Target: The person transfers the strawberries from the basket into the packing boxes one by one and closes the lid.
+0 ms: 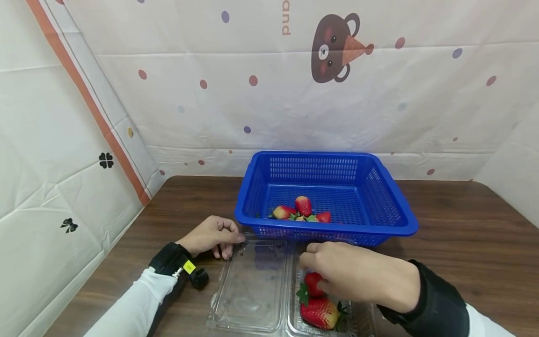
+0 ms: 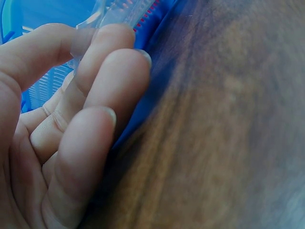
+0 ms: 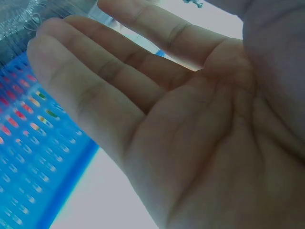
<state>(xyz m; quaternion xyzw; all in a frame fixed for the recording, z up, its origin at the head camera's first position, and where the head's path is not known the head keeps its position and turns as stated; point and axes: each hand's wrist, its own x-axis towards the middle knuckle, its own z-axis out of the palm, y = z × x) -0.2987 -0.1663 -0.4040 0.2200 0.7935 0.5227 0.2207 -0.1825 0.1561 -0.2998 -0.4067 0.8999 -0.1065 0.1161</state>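
A clear plastic clamshell box (image 1: pixel 252 299) lies unfolded on the table. My left hand (image 1: pixel 215 238) pinches the far left corner of its lid between thumb and fingers; the left wrist view shows the plastic edge (image 2: pixel 88 40) at the fingertips. Over the box's right half, my right hand (image 1: pixel 349 269) reaches down from the right. In the right wrist view its fingers (image 3: pixel 109 71) are nearly straight and the palm holds nothing. One strawberry (image 1: pixel 313 283) sits by the right thumb, partly covered by the hand. Nearer me is a larger strawberry (image 1: pixel 319 313), red with a pale tip.
Behind the box stands a blue plastic basket (image 1: pixel 326 228) with slotted walls. Several strawberries (image 1: pixel 303 206) lie in its front left part, partly hidden by the rim. The brown wooden table (image 1: pixel 459 243) meets a patterned cloth (image 1: pixel 189 107) at the back and left.
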